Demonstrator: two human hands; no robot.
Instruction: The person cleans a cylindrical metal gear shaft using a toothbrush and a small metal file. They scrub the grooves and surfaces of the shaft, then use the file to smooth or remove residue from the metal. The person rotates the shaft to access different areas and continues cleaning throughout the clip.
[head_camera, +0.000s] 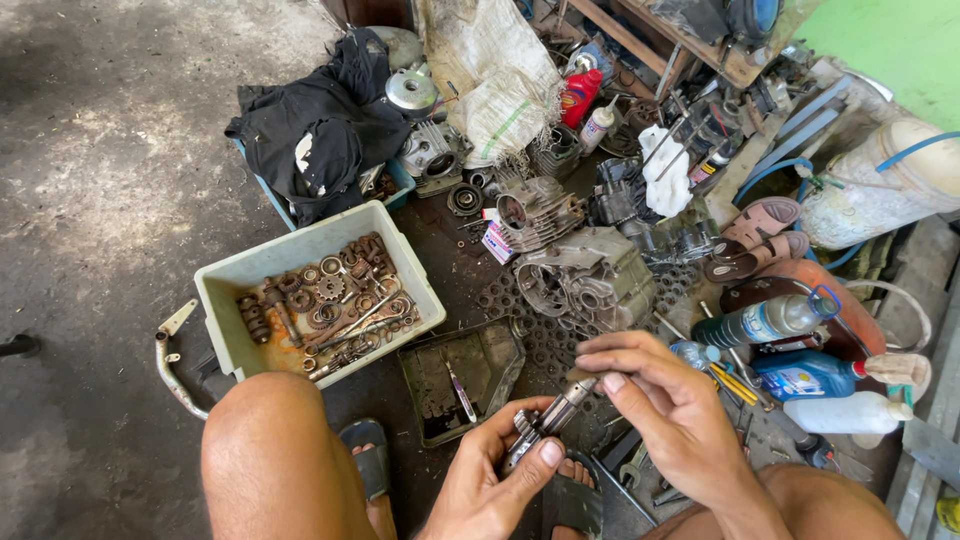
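nearest the camera, two bare knees frame the view, with sandalled feet on the dark floor between them. the left hand (490, 480) curls around the lower, toothed end of a metal gear shaft (545, 422), thumb pressed along its side. the right hand (660, 400) comes over from the other side and pinches the shaft's upper end between thumb and fingertips. the shaft lies tilted, low on the left and higher on the right, held above the floor just in front of the knees.

just beyond the hands sits a shallow, greasy black tray (470, 375) with a thin tool lying in it. to its left stands a pale green plastic bin (300, 260) filled with rusty gears, sprockets and wrenches; a bent metal lever (172, 355) lies on the concrete beside the bin.

to the right of the hands lie several plastic bottles (800, 385), one dark, one blue with a red cap, one white.

further out, an engine crankcase (585, 280) rests on a perforated mat, with a finned cylinder (535, 210) behind it. a black cloth (320, 125) is heaped over a blue tub, a white woven sack (495, 75) leans near it, and a red bottle (580, 95) stands among the clutter at the back.
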